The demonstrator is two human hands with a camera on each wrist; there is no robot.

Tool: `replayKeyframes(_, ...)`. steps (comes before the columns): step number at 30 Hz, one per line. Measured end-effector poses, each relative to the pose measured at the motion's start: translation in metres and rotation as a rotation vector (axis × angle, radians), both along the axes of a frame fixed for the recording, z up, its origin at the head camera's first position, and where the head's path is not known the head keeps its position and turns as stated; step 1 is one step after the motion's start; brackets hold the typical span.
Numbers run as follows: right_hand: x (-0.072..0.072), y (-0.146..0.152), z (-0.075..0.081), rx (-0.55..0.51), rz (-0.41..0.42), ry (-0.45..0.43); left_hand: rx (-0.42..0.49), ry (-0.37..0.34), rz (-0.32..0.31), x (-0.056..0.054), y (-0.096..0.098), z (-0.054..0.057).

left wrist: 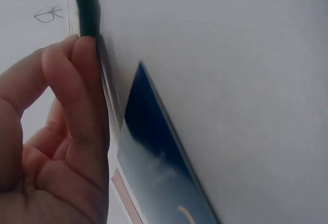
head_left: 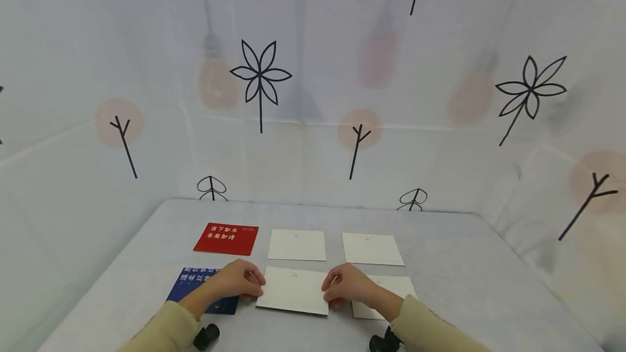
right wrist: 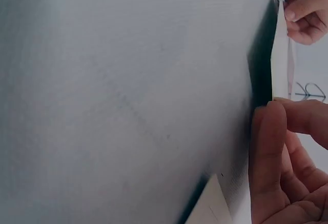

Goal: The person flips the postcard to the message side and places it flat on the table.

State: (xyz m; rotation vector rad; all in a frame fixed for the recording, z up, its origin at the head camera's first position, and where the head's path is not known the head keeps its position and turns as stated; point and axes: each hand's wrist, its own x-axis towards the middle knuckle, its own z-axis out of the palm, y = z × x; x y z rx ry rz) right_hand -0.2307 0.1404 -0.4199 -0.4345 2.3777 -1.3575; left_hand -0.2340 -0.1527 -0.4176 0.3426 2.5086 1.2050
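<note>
In the head view a white card [head_left: 293, 291] is at the front middle, with both hands at its side edges. My left hand [head_left: 239, 278] pinches its left edge, and my right hand [head_left: 349, 287] pinches its right edge. Both wrist views show a dark green underside [left wrist: 88, 8], the card tilted up off the table. Beneath my left forearm lies a blue card [head_left: 183, 289] with white characters, partly covered. Another white card [head_left: 398, 285] lies under my right hand and wrist, partly hidden.
Behind the hands a row holds a red card [head_left: 227, 239] with white writing and two white cards, one in the middle [head_left: 296, 245] and one to the right [head_left: 373, 249]. All lie on a white-covered table [head_left: 455, 276]. A patterned cloth [head_left: 313, 167] hangs behind it.
</note>
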Motion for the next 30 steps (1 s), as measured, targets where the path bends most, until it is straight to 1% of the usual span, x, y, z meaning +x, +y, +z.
replayKeyframes(5,0.000,-0.003,-0.002,0.086,-0.001,0.037,-0.014,-0.066,0.055,0.001,0.007,0.002)
replayKeyframes(9,-0.001,-0.004,-0.001,0.145,0.021,0.064,-0.012,-0.095,0.078,0.001,0.009,0.000)
replayKeyframes(11,-0.002,-0.005,0.000,0.158,0.033,0.075,-0.013,-0.091,0.076,0.000,0.008,-0.001)
replayKeyframes(14,-0.005,-0.009,0.003,0.144,0.042,0.094,0.003,-0.060,0.047,-0.004,0.002,0.001)
replayKeyframes(17,-0.010,-0.015,0.006,0.092,0.034,0.116,0.015,0.009,0.008,-0.012,-0.009,0.006)
replayKeyframes(19,-0.013,-0.021,0.008,0.048,0.026,0.130,0.007,0.065,-0.007,-0.020,-0.019,0.008)
replayKeyframes(23,-0.022,-0.041,0.010,-0.004,-0.017,0.177,-0.033,0.176,-0.025,-0.035,-0.046,0.014)
replayKeyframes(25,-0.028,-0.054,0.011,-0.026,-0.042,0.187,-0.056,0.215,-0.029,-0.043,-0.061,0.015)
replayKeyframes(27,-0.033,-0.069,0.010,-0.044,-0.068,0.186,-0.096,0.242,-0.018,-0.050,-0.077,0.014)
replayKeyframes(30,-0.039,-0.092,0.009,-0.071,-0.097,0.172,-0.153,0.232,0.044,-0.059,-0.100,0.011)
